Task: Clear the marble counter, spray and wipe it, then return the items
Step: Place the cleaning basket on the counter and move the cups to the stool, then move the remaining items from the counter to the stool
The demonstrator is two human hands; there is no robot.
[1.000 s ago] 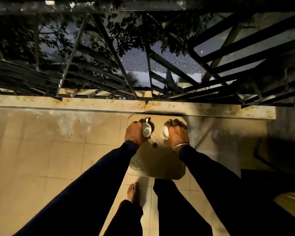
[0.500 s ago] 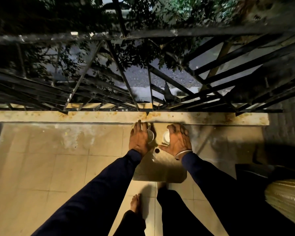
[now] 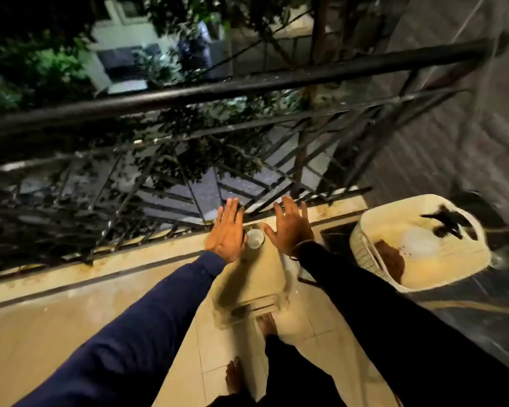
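A small white cup (image 3: 254, 238) stands on a beige plastic stool (image 3: 256, 292) by the balcony's railing. My left hand (image 3: 227, 232) hovers flat just left of the cup, fingers spread and holding nothing. On the cup's right, my right hand (image 3: 291, 227) is also open with its fingers apart and nothing in it. I see only one cup; I cannot tell whether a second one lies under a hand. A dark veined marble surface (image 3: 470, 315) lies at the right.
A white woven basket (image 3: 373, 259) with a brown item and a dark item inside rests on the dark surface at right. The black metal railing (image 3: 247, 83) runs across ahead above a stone ledge (image 3: 130, 259). Tiled floor and my bare feet are below.
Both hands have let go of the small white cups and lifted with fingers spread. The view has swung up and right, bringing the basket and dark surface into sight.
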